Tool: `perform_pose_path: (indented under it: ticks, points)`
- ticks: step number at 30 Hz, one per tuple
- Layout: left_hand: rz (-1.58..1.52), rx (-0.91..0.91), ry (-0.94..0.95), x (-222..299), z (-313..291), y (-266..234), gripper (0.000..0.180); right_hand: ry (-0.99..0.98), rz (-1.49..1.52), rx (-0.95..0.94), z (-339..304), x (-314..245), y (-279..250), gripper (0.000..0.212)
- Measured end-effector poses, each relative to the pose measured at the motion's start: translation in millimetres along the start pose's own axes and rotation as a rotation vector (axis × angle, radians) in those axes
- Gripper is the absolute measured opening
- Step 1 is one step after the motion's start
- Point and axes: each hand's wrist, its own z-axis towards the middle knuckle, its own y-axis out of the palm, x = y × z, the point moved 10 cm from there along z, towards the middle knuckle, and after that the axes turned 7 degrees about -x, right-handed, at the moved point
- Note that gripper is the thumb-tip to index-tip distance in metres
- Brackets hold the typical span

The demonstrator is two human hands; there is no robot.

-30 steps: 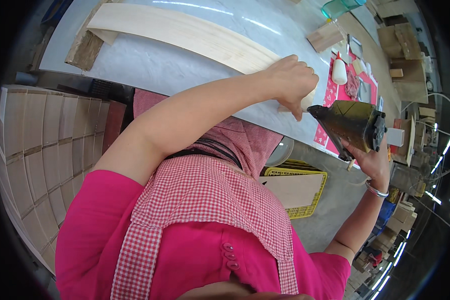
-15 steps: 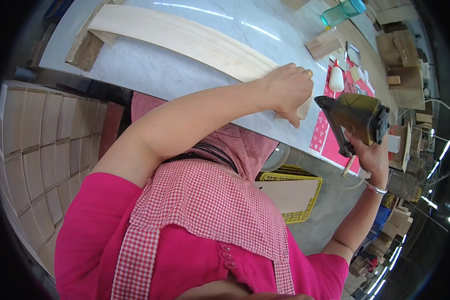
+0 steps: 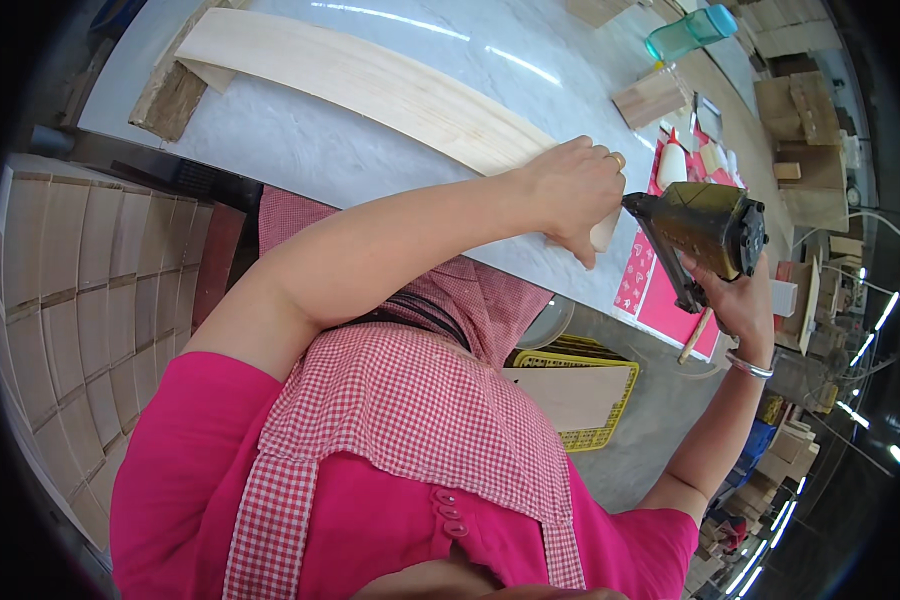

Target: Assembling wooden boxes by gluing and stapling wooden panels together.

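A long pale wooden board point(image 3: 370, 82) lies across the table, its left end joined to or resting on a short upright piece beside a rough wood block point(image 3: 175, 95). My left hand point(image 3: 577, 195) is closed over the board's right end, thumb on the near side, and covers much of that end. In my right hand point(image 3: 735, 300) is a dark nail gun point(image 3: 705, 230), gripped by its handle. Its nose points left, close beside the fingers of my left hand; whether it touches the wood is hidden.
On the pale table point(image 3: 300, 140) stand a wooden block point(image 3: 653, 97), a teal bottle point(image 3: 692, 32) and a white glue bottle point(image 3: 671, 165) near a pink sheet point(image 3: 670, 300). A yellow crate point(image 3: 595, 438) sits below the edge. Stacked wooden pieces point(image 3: 90, 300) fill the left.
The nail gun in my right hand has shifted slightly left, its nose now closer to my left hand. My left hand stays on the board's end with little movement.
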Motion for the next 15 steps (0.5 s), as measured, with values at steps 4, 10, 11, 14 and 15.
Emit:
perform_pose_path:
  ticks: [4,10,11,14,15]
  points:
    - [-0.005,-0.004,0.002,0.4,0.3,0.1,0.066,0.002,-0.068,-0.032,2.0,3.6,-0.9,0.035]
    - [0.004,0.008,0.001,-0.1,-1.0,-0.8,0.067,0.026,-0.093,-0.016,1.8,4.0,-6.0,0.049]
    - [0.005,0.012,0.001,-0.4,-1.3,-1.1,0.067,0.058,-0.060,-0.019,1.7,7.1,-5.7,0.056]
    - [-0.005,0.012,0.002,-0.1,-0.8,-1.3,0.067,0.072,-0.013,-0.005,1.3,17.7,-6.2,0.055]
    - [-0.009,0.012,0.003,0.1,-0.6,-0.9,0.067,0.079,0.011,0.003,1.0,20.6,-6.7,0.055]
